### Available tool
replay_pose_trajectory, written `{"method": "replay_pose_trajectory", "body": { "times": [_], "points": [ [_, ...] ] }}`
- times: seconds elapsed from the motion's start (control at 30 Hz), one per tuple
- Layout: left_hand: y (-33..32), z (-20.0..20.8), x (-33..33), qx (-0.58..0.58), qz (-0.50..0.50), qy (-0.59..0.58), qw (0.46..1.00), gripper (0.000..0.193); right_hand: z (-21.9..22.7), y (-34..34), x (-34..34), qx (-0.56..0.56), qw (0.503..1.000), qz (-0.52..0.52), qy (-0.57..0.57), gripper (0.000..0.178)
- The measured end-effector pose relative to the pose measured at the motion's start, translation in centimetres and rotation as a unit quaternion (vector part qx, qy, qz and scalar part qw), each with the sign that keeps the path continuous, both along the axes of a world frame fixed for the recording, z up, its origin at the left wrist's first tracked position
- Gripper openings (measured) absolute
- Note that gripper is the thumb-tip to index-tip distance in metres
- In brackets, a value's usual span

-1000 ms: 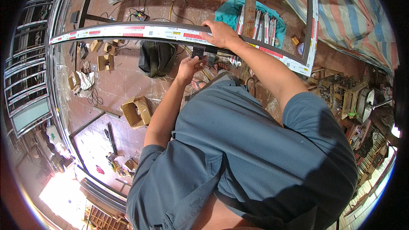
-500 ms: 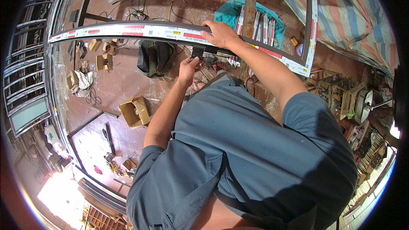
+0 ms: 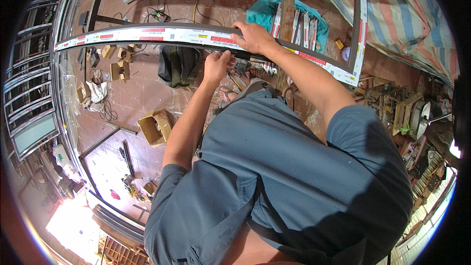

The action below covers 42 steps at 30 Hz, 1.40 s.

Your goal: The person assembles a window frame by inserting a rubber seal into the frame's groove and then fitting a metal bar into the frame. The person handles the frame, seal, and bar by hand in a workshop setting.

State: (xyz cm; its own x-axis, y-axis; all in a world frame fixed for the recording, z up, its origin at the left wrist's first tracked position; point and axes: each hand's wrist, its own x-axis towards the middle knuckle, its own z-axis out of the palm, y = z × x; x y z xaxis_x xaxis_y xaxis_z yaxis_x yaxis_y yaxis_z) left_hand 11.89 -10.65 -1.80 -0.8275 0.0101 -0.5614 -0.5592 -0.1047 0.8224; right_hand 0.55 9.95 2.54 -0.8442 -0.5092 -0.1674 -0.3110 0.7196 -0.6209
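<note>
A dark metal window or door frame [image 3: 181,36], covered in white and red protective tape, lies across in front of me. My right hand [image 3: 252,38] rests on its near rail, thumb and fingers curled over the rail's top and inner edge. My left hand [image 3: 217,66] is just below and left of it, closed at the rail's near underside. Its fingers pinch a small black hinge-like piece [image 3: 242,55] against that edge, mostly hidden by the fingers and the rail's shadow.
Beneath the frame lie a dark bag [image 3: 179,66], cables and a teal cloth [image 3: 262,13] with taped strips. An open cardboard box [image 3: 154,127] stands on the floor at left. A striped tarp [image 3: 397,24] and a machine with a round disc [image 3: 421,120] are at right.
My left hand has moved up to the rail, bringing the black hinge-like piece from below the rail against its near edge. The right hand stays almost in place.
</note>
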Motion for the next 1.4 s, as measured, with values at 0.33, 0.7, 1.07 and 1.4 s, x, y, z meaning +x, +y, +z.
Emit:
{"method": "replay_pose_trajectory", "body": {
  "times": [0.33,0.7,1.07,1.4],
  "points": [
    [0.2,1.9,-0.8,-0.033,-0.003,-0.033,0.999,0.037,-0.2,0.0,0.0,-0.01,1.0,-0.012,-0.003,0.053],
    [-7.9,-9.1,10.5,-0.365,-0.211,0.033,0.906,0.062,0.6,0.5,-0.3,-0.01,1.0,-0.011,0.01,0.049],
    [-16.4,-2.5,41.7,-0.405,0.084,-0.363,0.835,0.059,1.5,-1.0,0.3,-0.017,1.0,0.001,-0.007,0.053],
    [-8.7,-4.3,45.4,-0.373,0.278,-0.399,0.79,0.05,-1.3,-3.7,-1.2,-0.017,0.992,0.113,0.051,0.057]
  ]
}}
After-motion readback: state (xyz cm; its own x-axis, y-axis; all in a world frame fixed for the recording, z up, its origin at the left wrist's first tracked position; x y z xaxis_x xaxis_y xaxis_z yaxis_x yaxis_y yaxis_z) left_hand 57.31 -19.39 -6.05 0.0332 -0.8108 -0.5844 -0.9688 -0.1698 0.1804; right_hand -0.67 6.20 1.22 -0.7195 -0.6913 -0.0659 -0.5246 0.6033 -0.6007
